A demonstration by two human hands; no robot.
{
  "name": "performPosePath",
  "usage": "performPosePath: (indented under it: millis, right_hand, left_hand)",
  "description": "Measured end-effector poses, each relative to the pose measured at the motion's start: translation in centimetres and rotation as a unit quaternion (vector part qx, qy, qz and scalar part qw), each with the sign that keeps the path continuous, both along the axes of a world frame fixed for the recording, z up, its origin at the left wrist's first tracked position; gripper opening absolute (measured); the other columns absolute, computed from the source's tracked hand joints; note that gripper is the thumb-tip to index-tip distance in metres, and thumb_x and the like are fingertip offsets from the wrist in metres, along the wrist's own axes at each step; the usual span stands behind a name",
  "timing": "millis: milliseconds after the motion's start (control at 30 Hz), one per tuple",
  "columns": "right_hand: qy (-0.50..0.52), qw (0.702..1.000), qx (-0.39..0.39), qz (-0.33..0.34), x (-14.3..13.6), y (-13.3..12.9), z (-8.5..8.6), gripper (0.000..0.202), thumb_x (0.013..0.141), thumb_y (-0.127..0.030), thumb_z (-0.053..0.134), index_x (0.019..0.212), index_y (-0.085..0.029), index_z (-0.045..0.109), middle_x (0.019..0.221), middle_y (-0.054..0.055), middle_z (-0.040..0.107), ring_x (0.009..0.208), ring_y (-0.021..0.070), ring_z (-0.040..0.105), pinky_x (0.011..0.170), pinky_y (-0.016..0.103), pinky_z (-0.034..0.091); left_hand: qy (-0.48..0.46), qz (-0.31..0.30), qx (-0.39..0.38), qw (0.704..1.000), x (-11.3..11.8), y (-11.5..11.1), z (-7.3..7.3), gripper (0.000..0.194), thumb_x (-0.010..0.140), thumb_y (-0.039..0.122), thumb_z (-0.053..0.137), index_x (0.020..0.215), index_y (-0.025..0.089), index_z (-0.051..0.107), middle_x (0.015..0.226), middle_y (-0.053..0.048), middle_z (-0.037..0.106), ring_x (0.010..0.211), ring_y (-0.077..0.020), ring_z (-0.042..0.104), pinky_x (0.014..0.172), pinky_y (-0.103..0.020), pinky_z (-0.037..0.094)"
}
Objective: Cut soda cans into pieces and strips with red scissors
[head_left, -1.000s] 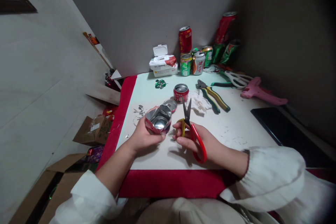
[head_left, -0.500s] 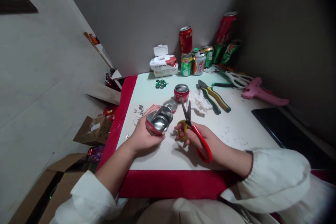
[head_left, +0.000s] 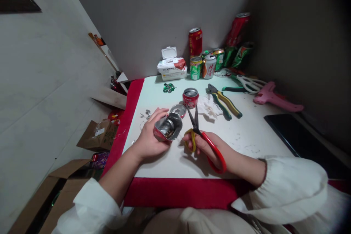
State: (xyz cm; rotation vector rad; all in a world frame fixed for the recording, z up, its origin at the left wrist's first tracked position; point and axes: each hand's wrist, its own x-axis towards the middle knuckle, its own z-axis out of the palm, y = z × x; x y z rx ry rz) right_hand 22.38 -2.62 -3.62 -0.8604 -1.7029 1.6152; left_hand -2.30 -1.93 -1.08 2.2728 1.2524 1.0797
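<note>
My left hand (head_left: 149,137) is wrapped round a cut-open soda can (head_left: 168,128), its jagged open end tilted toward me and its silvery inside showing. In my right hand (head_left: 210,146) is a pair of scissors (head_left: 195,128) with one red and one yellow handle. The dark blades are parted and point away from me, to the right of the can and apart from it. Just beyond the held can lies a cut-off can end (head_left: 178,110). Behind that stands a short red can section (head_left: 190,97). A crumpled white tissue (head_left: 210,107) lies right of it.
Pliers (head_left: 225,101), a pink glue gun (head_left: 276,97) and a black tablet-like slab (head_left: 296,135) lie at the right. Several cans, including a green one (head_left: 195,68), stand at the back beside a wipes pack (head_left: 172,68). Green scraps (head_left: 168,87) lie at left.
My left hand has turned the can, so its opening now faces more to the right. The scissors' blades have spread wider, and my right hand has shifted slightly right.
</note>
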Motion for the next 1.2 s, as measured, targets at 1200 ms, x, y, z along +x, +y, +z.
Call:
performPosePath:
  millis: [1200]
  right_hand:
    - [-0.426,0.842,0.328,-0.040,5.5,4.2,2.4,0.035,0.090,-0.043,0.063,0.114,-0.019,0.072,0.120,0.014,0.069,0.106,0.0294,0.067,0.091,0.042,0.053]
  left_hand:
    - [0.035,0.258,0.014,0.965,-0.3,0.2,0.1,0.062,0.060,0.041,0.090,0.114,0.019,0.067,0.163,-0.012,0.030,0.157,-0.0475,0.001,0.127,-0.063,0.016]
